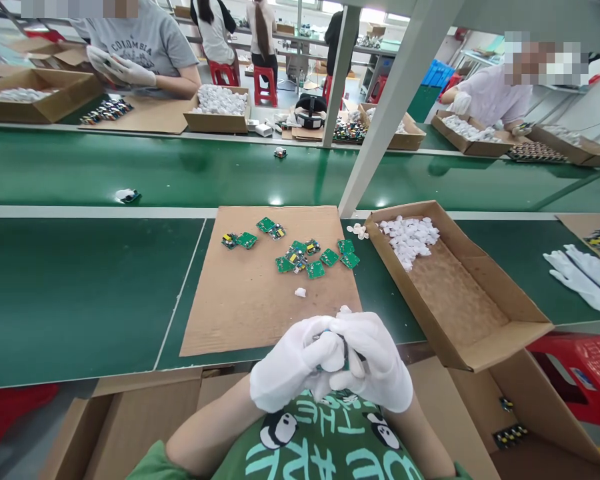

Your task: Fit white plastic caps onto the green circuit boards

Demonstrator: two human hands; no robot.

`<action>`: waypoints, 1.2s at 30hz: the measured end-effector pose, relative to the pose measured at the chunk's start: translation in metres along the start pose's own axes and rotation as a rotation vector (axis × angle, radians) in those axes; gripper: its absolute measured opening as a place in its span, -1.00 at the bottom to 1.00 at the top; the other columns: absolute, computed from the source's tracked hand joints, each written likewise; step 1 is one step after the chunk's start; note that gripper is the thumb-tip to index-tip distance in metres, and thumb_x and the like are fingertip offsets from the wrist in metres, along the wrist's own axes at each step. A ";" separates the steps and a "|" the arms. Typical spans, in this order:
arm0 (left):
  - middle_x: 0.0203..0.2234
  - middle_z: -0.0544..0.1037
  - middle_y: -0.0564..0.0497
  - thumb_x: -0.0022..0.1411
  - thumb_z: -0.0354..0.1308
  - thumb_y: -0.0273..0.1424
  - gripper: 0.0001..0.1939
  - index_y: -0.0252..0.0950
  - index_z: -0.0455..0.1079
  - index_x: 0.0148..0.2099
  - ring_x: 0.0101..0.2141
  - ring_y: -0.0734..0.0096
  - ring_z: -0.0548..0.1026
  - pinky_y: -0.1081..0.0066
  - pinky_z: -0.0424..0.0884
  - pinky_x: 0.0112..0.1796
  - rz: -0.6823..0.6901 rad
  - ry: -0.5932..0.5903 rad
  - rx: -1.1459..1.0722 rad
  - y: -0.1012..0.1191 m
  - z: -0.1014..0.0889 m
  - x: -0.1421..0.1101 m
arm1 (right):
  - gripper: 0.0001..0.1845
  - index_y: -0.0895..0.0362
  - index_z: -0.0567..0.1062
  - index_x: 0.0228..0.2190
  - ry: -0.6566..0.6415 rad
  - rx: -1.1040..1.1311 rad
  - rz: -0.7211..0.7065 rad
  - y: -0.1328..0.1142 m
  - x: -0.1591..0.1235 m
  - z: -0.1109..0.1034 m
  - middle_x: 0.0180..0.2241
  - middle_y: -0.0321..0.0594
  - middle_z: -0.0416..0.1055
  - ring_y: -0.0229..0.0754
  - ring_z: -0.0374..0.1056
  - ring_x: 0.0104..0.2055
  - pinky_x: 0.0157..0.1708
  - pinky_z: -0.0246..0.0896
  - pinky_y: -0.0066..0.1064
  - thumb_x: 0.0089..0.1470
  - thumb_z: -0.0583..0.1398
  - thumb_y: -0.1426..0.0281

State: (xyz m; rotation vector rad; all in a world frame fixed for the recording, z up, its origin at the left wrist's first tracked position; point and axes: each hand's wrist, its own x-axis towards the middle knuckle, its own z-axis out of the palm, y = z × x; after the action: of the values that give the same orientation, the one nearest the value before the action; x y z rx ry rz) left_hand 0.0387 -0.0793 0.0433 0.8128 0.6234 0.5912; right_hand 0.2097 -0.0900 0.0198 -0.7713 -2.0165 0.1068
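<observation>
At the bottom middle of the frame, your left hand (293, 367) and right hand (377, 363), both in white gloves, pinch a small part (347, 353) between them. Your fingers hide most of it, so its shape is hard to tell. Just past them, in the middle, a white bit (301, 293) lies on a cardboard sheet (230, 307). Farther up the sheet sit green boards (315, 269), some touching. To the right, a box (460, 310) has a white pile (409, 240) at its far end. Two small pieces (280, 153) lie apart on the green belt (195, 163) behind. At the upper left, a person (143, 43) wears a gray shirt.
</observation>
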 end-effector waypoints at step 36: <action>-0.68 0.33 0.09 0.24 0.16 -0.09 -0.63 -0.33 0.49 -0.21 -0.64 0.50 0.29 0.50 0.20 -0.60 -0.017 -0.222 0.067 0.012 -0.012 -0.006 | -0.44 -0.09 0.36 0.10 0.007 0.324 0.354 -0.012 0.011 -0.003 -0.21 -0.14 0.44 -0.05 0.42 -0.19 -0.15 0.41 -0.09 0.14 0.19 -0.05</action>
State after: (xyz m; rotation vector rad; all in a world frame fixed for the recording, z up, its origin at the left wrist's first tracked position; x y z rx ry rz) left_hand 0.0232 -0.0712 0.0487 0.9206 0.4477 0.4592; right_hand 0.2023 -0.0940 0.0337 -0.9049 -1.7767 0.6179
